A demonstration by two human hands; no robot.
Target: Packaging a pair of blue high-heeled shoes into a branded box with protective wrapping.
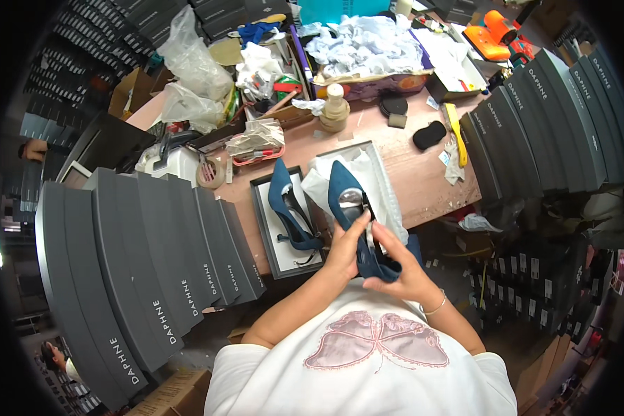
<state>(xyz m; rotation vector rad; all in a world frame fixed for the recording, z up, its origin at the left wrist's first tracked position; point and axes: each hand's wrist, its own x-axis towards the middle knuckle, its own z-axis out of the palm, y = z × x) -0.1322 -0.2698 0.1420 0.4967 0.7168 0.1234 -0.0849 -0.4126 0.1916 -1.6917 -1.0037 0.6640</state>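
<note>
One blue pointed shoe (338, 182) is clasped between my left hand (343, 255) and right hand (405, 267) over the near side of a pink worktable (412, 184), though hidden fingertips leave the exact grip unclear. A second shoe (279, 194) lies on its side in a gray tray (263, 229), beside a tissue-lined box (385, 182). Farther back, crumpled paper (364, 45) overfills a purple-edged carton (388, 85). A yellow tool (455, 130) lies to the right; dark shoeboxes (142, 270) flank both sides of the cluttered room.

shoe (338, 179): matt, suede-like | boxes (143, 239): matt card | bag (195, 64): plastic (crinkled, glossy)
</note>
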